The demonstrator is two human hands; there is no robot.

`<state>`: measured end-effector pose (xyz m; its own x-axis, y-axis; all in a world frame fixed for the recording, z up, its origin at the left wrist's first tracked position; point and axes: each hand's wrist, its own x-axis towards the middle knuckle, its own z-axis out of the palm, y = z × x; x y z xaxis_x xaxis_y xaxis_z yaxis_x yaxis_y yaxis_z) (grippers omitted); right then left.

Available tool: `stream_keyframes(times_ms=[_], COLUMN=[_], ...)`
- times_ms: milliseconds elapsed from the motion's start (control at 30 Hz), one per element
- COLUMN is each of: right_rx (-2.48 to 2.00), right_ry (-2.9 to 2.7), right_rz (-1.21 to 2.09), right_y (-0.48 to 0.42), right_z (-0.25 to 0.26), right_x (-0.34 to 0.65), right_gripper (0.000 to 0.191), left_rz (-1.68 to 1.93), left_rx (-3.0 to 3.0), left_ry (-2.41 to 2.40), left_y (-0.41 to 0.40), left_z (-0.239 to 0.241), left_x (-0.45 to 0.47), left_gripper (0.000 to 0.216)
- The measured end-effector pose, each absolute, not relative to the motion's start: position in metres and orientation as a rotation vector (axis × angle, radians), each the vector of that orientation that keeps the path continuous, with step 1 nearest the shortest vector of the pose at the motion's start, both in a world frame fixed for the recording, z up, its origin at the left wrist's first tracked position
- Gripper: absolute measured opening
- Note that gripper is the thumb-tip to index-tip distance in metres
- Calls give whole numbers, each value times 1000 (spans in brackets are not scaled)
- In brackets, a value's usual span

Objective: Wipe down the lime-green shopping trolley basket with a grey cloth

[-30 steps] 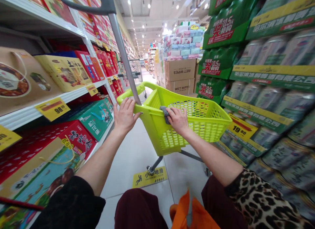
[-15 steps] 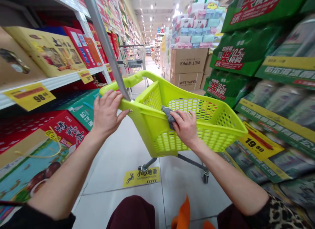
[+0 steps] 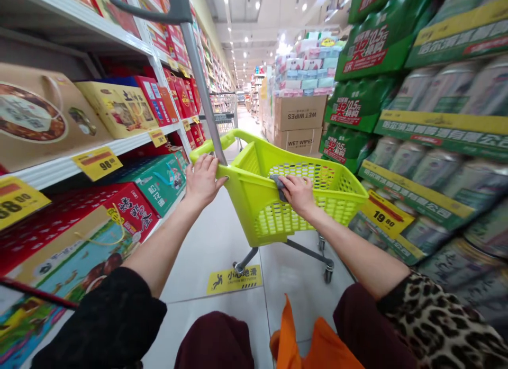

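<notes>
A lime-green plastic shopping cart [image 3: 242, 197] stands side-on before me, with a grey metal post [image 3: 203, 88] rising at its handle end. My left hand [image 3: 202, 181] grips the cart's corner near that post, fingers over the top and thumb along the side. Farther along the near rim, my right hand [image 3: 299, 193] is closed on a grey cloth [image 3: 280, 188] and presses it against the rim. Part of the cloth is hidden under the fingers. The basket's perforated far wall shows behind it.
Shelves of boxed goods [image 3: 119, 109] line the left side. Stacked green drink packs [image 3: 365, 56] and canned drinks [image 3: 416, 162] rise close on the right. Wet wipes cartons [image 3: 299, 113] and another cart [image 3: 223, 112] stand beyond. A yellow wet-floor sticker [image 3: 234, 280] marks the tiles.
My view has shifted, so the left shelves show more and the cart's handle end sits farther right. My right hand has slid the cloth slightly along the rim, away from the handle.
</notes>
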<state>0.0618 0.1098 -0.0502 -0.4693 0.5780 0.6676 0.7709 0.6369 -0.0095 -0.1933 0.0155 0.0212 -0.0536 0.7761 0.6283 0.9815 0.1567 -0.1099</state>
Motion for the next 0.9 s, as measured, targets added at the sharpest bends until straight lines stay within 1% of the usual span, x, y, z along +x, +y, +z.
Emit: stream_keyframes(times_ms=[200, 333, 467, 567, 633, 733, 900], right_rx=[-953, -954, -1042, -1045, -1031, -1000, -997], right_ry=[-2346, -2392, -2370, -2374, -2369, -2351, -2263], right_rz=[-403, -417, -401, -399, -401, -418, -475], right_y=[100, 105, 107, 106, 107, 108, 117], right_z=[-31, -32, -37, -38, -39, -44, -65], right_x=[43, 67, 92, 95, 96, 101, 129], right_gripper=[36, 35, 33, 33, 34, 34, 33], left_rz=[-477, -497, -616, -461, -365, -295, -312], left_rx=[-1641, -1634, -1529, -1767, -1835, -1856, -1837], left_ry=[-1914, -1910, -1888, -1768, -1782, -1798, -1759], left_y=[0, -7, -3, 10, 20, 29, 26], left_z=[20, 18, 13, 1, -7, -14, -16], left_x=[-184, -177, -134, -93, -77, -73, -85], left_gripper=[59, 63, 69, 64, 59, 52, 48])
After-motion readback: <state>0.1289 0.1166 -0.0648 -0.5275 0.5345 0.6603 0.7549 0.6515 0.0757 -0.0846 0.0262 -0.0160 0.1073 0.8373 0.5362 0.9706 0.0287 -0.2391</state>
